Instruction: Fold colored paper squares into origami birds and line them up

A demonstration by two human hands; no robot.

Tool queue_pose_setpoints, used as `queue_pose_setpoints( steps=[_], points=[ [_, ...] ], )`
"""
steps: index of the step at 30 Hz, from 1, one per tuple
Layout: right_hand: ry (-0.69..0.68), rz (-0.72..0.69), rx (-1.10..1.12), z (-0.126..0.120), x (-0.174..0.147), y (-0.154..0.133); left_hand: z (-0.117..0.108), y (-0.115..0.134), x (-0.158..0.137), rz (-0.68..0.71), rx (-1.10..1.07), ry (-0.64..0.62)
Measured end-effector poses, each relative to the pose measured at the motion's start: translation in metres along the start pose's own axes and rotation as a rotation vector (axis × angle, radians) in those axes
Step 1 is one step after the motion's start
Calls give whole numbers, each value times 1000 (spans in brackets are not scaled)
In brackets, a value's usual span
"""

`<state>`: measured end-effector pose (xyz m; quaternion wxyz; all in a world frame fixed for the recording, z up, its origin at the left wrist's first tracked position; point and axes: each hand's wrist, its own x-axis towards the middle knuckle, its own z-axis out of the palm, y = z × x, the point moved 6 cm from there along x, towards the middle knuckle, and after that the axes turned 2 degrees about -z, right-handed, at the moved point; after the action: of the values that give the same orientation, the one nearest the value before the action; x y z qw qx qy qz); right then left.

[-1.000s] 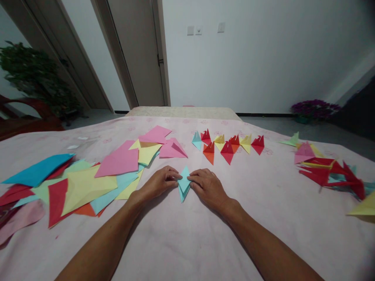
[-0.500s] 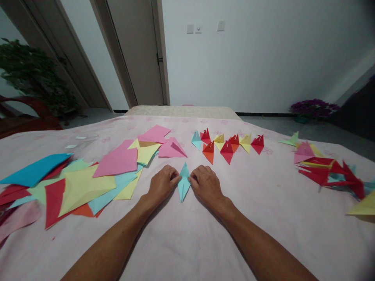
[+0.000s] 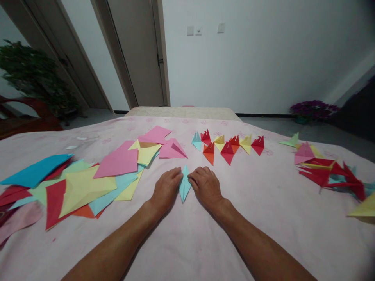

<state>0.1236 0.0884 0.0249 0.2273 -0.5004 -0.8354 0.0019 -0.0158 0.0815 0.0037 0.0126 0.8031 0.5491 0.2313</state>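
Observation:
A light blue folded paper [image 3: 184,186], shaped like a narrow diamond, lies on the pink cloth between my hands, one tip pointing away and one toward me. My left hand [image 3: 169,186] grips its left edge, fingers curled and pressed together. On the opposite side my right hand [image 3: 206,184] pinches the right edge between thumb and fingers. The fingertips cover parts of both edges. Just beyond the left hand rests a folded pink paper [image 3: 172,149].
Several small folded paper cranes [image 3: 227,152] stand beyond my right hand. Coloured paper sheets [image 3: 88,187] overlap on the left. More folded pieces [image 3: 328,171] are heaped at the right. The pink tablecloth [image 3: 263,218] covers the table.
My left hand has shifted slightly, its fingers now reaching further forward along the paper's left edge. The right hand stays at the right edge. The paper looks slightly narrower between them.

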Motion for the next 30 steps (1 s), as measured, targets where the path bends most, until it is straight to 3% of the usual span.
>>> queue_pose_setpoints(
  steps=[9, 23, 30],
  points=[
    [-60, -15, -54, -1, 1, -3, 0, 19, -4, 18, 140, -204],
    [-71, 9, -159, 6, 6, -2, 9, 10, 9, -16, 207, -340],
    [-141, 82, -212, 10, 5, 3, 16, 4, 28, -113, 205, -664]
  ],
)
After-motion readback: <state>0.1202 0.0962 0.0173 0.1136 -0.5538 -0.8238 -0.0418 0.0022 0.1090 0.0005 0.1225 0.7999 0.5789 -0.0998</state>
